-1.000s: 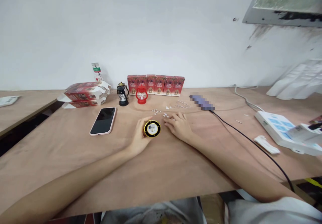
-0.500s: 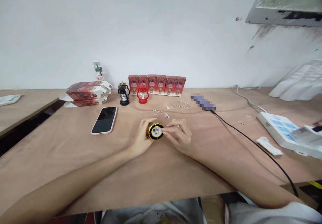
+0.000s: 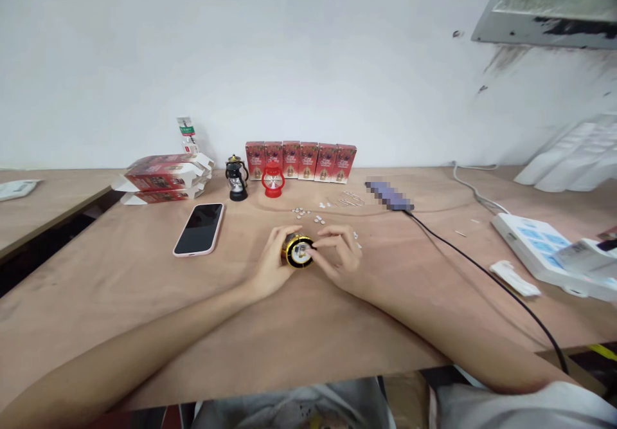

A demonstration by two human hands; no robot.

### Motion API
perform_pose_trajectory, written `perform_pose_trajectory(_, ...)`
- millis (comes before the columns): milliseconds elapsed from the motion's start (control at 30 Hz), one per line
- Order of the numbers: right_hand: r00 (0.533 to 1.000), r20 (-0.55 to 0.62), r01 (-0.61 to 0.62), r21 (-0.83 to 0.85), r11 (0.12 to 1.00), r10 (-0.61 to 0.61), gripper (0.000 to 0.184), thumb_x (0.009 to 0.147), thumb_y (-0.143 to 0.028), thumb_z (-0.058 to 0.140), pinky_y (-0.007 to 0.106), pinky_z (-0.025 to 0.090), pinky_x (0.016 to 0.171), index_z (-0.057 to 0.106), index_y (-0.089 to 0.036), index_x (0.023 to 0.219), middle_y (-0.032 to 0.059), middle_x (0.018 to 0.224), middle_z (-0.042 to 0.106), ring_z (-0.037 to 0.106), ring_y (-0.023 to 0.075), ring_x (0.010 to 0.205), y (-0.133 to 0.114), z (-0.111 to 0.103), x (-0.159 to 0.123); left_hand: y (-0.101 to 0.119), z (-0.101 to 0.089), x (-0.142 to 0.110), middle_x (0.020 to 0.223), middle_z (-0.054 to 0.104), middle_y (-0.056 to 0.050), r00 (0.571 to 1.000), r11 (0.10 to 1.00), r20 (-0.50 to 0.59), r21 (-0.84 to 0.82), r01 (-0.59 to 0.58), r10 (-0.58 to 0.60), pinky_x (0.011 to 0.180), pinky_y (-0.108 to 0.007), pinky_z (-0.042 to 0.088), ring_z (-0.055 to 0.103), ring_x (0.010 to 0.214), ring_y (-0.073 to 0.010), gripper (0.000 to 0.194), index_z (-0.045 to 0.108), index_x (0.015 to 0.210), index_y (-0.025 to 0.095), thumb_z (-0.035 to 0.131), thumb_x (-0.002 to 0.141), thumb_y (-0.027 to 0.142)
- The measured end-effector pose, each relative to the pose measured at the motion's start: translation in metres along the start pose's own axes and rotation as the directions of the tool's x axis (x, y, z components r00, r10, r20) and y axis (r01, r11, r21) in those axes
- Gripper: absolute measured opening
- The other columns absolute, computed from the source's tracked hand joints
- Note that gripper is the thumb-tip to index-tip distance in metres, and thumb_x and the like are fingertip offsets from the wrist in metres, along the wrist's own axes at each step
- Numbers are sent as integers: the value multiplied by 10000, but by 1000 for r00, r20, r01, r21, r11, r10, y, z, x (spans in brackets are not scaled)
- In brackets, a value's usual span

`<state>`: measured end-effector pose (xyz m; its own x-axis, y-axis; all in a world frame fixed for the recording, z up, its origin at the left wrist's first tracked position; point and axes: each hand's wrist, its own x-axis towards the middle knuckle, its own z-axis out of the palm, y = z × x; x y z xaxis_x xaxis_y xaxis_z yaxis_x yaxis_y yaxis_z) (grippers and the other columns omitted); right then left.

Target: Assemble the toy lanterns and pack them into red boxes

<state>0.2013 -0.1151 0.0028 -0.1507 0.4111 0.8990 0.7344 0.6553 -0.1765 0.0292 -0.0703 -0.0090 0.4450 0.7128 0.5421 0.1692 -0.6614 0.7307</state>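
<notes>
My left hand [image 3: 270, 262] is wrapped round a small lantern [image 3: 299, 253] with a gold rim. Its round black base faces up toward me, and a pale metallic middle shows in it. The thumb and fingertips of my right hand [image 3: 343, 256] come together at the right side of that base; whatever they may pinch is too small to make out. Several button cells [image 3: 301, 213] lie on the table just beyond the lantern. Farther back stand a black lantern [image 3: 236, 181] and a red lantern [image 3: 273, 182].
Several red boxes [image 3: 299, 161] stand in a row by the wall, with flattened red cartons [image 3: 161, 175] to their left. A pink-edged phone [image 3: 199, 229] lies left. Thin sticks [image 3: 351, 199], a purple phone [image 3: 388, 195] on a black cable [image 3: 463, 256] and a white power strip [image 3: 533, 246] lie right.
The fingertips of my right hand have shifted slightly over the lantern's base, and the hand has drawn a little left. My left hand keeps the lantern in the same place.
</notes>
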Motion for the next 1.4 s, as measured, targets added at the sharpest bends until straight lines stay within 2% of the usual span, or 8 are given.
perform_pose_trajectory(167,985,-9,-169,-126,977,169,114,889,-252,463,404,455,817,564,-209,919,90,911,624,580,237,909,36,0,2,-1,0,1,1186,552,-79,997,995,-58,-91,43,-48,998,-393,404,506,1149,-245,502,535,1166,224,688,689,182)
perform_pose_trajectory(367,913,196,-261,-396,880,359,198,821,-181,483,437,414,814,585,-161,989,126,1003,668,546,300,968,79,2,-1,-2,0,0,1243,543,-98,990,980,-76,-168,104,-118,976,-392,433,506,1181,-259,579,514,1217,218,719,676,219)
perform_pose_trajectory(633,837,485,-21,-436,900,254,376,857,-140,443,406,364,911,525,-143,1225,137,1185,639,498,273,1169,66,6,-2,4,-2,0,1303,554,-83,989,985,-83,-133,112,-124,987,-406,447,518,1201,-261,633,527,1264,230,690,661,129)
perform_pose_trajectory(1000,810,514,-24,-450,893,281,201,876,-161,472,366,384,843,635,-172,993,94,1020,708,549,254,971,67,6,-1,4,-2,-1,1231,606,-70,988,994,-114,-44,98,-102,965,-375,459,562,1139,-243,629,559,1240,224,696,641,91)
perform_pose_trajectory(1133,888,415,-44,-350,936,197,159,880,-166,490,368,421,793,634,-190,943,72,913,724,582,231,864,67,5,-1,5,-2,-2,1226,605,-59,989,995,-105,-34,99,-102,965,-375,460,566,1132,-232,630,548,1247,233,668,650,73)
perform_pose_trajectory(1233,982,138,-102,-178,979,127,104,900,-226,508,353,468,746,606,-212,934,53,868,716,620,197,792,56,3,-2,7,-3,-1,1226,604,-63,992,997,-98,-3,82,-81,966,-374,456,556,1147,-238,620,550,1242,234,677,654,85)
perform_pose_trajectory(1333,975,-166,-140,63,988,149,148,884,-221,555,328,508,728,529,-246,1028,17,883,703,652,162,787,36,1,-5,11,-3,-1,1183,617,-66,994,996,-81,51,76,-72,928,-355,473,574,1109,-235,613,550,1244,241,698,664,105)
perform_pose_trajectory(1400,966,-217,-94,208,974,139,263,864,-167,579,317,523,702,477,-268,1085,-7,883,704,661,149,777,22,0,-6,15,-4,-2,1132,626,-59,995,991,-62,99,85,-79,873,-329,494,595,1057,-225,606,548,1247,250,707,676,121)
